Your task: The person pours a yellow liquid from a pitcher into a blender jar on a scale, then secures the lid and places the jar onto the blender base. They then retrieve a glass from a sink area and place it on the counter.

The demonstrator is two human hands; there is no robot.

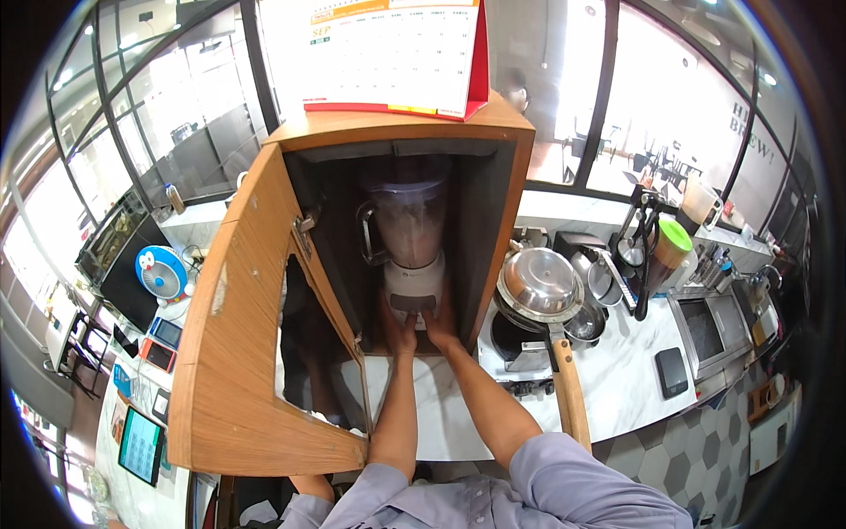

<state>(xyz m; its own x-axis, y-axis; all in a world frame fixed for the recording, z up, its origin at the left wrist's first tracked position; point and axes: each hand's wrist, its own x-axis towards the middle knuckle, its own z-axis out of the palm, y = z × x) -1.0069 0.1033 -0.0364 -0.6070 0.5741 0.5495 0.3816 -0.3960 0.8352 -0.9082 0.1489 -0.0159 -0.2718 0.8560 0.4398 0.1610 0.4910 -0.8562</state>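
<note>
Inside a wooden cabinet [403, 132] lined with dark padding stands a blender. Its clear jug [411, 225] has a handle on the left and contains something pale brownish. The white blender base [415, 281] carries a dark front panel. My left hand [398, 328] grips the lower left side of the base, and my right hand [443, 328] grips the lower right side. Both thumbs meet near the front; the other fingers are partly hidden in shadow. The cabinet's wooden door [225, 344], with a window in it, is swung out to the left of my arms.
Right of the cabinet, a lidded metal pan [540, 284] sits on a stove, its wooden handle [568, 390] jutting toward me. A green-lidded pitcher [669, 244] and sink [704, 327] lie beyond. Left are a blue fan [162, 274] and tablet [141, 444]. A calendar [396, 63] tops the cabinet.
</note>
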